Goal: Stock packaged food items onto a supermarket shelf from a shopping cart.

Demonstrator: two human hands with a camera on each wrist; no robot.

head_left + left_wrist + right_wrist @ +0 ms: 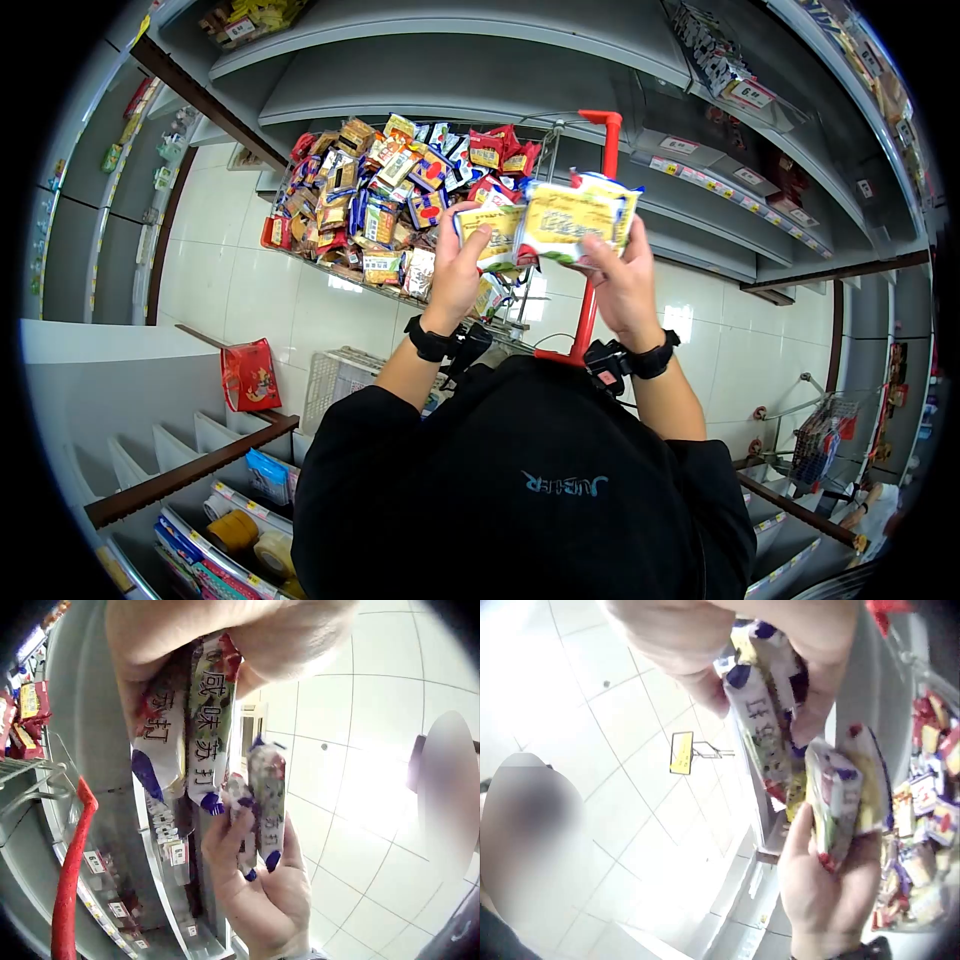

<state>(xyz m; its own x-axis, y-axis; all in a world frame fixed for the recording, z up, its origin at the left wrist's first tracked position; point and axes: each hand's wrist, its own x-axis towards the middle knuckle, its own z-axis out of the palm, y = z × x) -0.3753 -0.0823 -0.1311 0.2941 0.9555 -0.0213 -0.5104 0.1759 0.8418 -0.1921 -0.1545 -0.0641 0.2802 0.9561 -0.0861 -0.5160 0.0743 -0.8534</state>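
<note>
Both hands are raised over the near right end of a heaped cart. My left hand grips soda cracker packs, thumb across the yellow front; the left wrist view shows two side by side, their white edges printed with Chinese characters. My right hand holds two more soda cracker packs, with the thumb on the front pack and a second behind it. Their edges show in the right wrist view. In the head view the two handfuls meet side by side, the right one overlapping the left.
A wire cart full of mixed snack packets stands ahead, its red handle at the right. Grey shelves rise behind it. A pale basket and a red bag are at the left; another cart stands far right.
</note>
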